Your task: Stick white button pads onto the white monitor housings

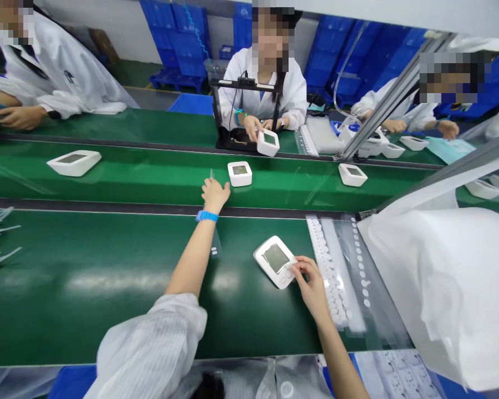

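"Grip?"
"My right hand (313, 287) pinches the white monitor (275, 258) by one corner on the bench (108, 249); my left hand (215, 195) has fingers spread, apparently empty, beside a second monitor (241, 178)."
"Risk?"
"I judge that one-corner hold could let it twist."

I see the person's left arm (191, 260) stretched far, left hand (215, 194) palm down, fingers loosely spread. Right arm (340, 354) nearer, off to the right; right hand (314, 288) pointing far-left, thumb and fingers pinched. Forearms bare.
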